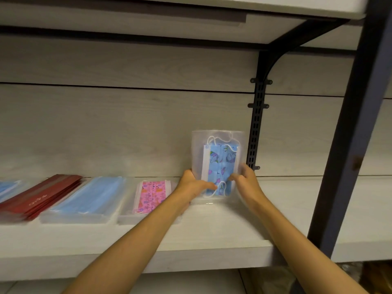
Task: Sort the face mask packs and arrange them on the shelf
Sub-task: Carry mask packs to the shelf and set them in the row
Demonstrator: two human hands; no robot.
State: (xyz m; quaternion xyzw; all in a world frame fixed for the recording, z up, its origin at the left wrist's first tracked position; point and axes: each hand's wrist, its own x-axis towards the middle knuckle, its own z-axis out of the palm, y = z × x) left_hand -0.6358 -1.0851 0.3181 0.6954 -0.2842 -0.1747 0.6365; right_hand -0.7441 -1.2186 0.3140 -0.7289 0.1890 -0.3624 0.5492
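A clear pack of blue patterned face masks (220, 162) stands upright on the pale wooden shelf (212, 232), its back near the rear panel. My left hand (192, 184) grips its lower left edge and my right hand (247, 181) grips its lower right edge. To the left, flat on the shelf, lie a pink patterned mask pack (150, 197), a plain light-blue mask pack (89, 200), a stack of dark red packs (40, 196), and another blue pack (7, 187) cut off by the frame edge.
A black slotted bracket rail (255, 128) runs up the rear panel just right of the held pack. A dark metal upright (347, 145) stands at the right. Another shelf board (148, 20) hangs overhead. Bare shelf surface lies right of the held pack.
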